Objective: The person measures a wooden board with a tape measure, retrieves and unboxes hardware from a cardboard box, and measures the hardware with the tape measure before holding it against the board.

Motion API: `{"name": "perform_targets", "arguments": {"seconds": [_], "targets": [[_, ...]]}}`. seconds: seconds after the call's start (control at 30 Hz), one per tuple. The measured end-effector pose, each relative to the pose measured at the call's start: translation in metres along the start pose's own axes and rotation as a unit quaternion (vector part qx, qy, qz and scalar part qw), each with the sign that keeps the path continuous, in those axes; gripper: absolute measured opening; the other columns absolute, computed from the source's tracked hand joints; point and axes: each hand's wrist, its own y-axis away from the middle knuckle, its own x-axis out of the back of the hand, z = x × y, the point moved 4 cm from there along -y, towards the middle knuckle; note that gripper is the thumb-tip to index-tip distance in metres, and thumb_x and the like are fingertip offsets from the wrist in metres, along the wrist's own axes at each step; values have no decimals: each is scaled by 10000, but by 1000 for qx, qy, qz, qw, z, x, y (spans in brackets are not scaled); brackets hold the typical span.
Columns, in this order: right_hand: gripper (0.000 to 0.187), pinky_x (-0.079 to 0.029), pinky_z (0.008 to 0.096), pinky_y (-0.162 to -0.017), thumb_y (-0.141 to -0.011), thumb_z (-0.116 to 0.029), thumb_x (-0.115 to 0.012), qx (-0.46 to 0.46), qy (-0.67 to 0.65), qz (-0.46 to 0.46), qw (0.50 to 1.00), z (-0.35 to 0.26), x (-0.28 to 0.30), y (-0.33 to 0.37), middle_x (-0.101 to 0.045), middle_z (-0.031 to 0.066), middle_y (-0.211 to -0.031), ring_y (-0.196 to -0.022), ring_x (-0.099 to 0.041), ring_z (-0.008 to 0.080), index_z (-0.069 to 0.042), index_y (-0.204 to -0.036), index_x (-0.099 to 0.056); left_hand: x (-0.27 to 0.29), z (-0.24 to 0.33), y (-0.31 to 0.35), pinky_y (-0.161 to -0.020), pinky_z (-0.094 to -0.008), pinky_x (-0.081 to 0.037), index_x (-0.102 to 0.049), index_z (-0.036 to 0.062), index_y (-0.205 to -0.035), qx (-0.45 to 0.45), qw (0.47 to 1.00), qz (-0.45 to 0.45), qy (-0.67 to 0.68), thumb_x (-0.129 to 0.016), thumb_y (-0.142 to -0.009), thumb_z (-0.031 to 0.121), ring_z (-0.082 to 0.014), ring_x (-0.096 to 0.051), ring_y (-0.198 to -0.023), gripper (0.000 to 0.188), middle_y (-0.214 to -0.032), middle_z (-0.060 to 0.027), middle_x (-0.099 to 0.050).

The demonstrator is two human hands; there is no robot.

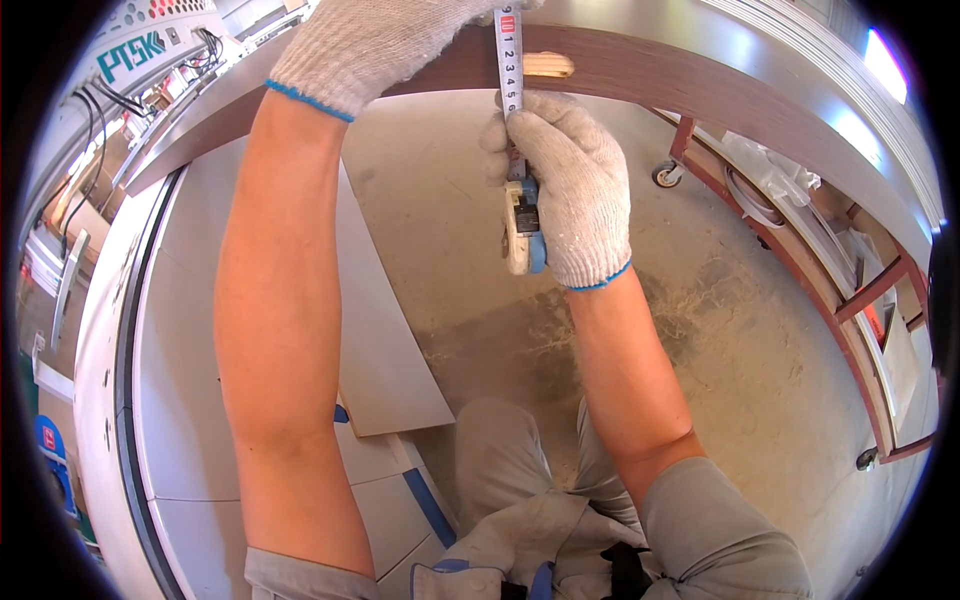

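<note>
My right hand [575,180], in a pale knitted glove with a blue cuff edge, is closed on a tape measure [519,245]. Its case hangs below my fingers, and the white blade [509,60] runs up across the edge of a brown wood-grain panel [640,72]. At the panel's upper left is my left hand [385,45], gloved the same way. The top of the picture cuts off its fingers near the blade, so their grip is hidden. Just right of the blade, a short pale yellow piece [548,65] lies against the panel edge; its kind is unclear.
White panels [390,330] stand at my left beside a dark strip. A reddish wheeled rack [800,260] with sheets and wrapping is at the right, on casters. Machinery with black cables [95,110] is at the far left. Below lies a stained concrete floor [480,330].
</note>
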Motion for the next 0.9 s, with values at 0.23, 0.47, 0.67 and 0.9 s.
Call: {"name": "perform_targets", "arguments": {"seconds": [0.23,0.47,0.67,0.9], "targets": [[203,-536,259,-680,-1032,-121,-600,-16,-7,11,1000,5,6,1,-724,56,-904,-758,-663,124,14,-1147,-698,-3,2,1,-744,-282,-563,-783,-62,-897,53,999,0,2,-731,-969,202,-117,-684,-797,278,-850,-71,-766],[221,-528,265,-656,-1020,-124,-603,-36,-10,17,999,13,8,4,-714,63,-878,-735,-658,131,15,-1170,-687,-4,8,-1,-740,-283,-560,-781,-64,-895,28,999,-2,-32,-718,-968,202,-118,-677,-789,283,-847,-77,-759],[202,-531,284,-675,-1002,-66,-598,-37,-36,26,998,9,7,7,-711,78,-863,-723,-641,133,47,-1139,-695,-2,-2,-2,-741,-277,-559,-778,-68,-903,0,1000,-1,5,-716,-966,202,-119,-674,-788,284,-841,-78,-749],[206,-531,276,-669,-1003,-71,-607,-40,-40,21,998,9,8,8,-713,79,-867,-730,-645,133,47,-1149,-691,-3,2,2,-748,-272,-560,-780,-66,-913,53,998,-1,27,-723,-971,198,-117,-674,-793,277,-859,-70,-748]]}}
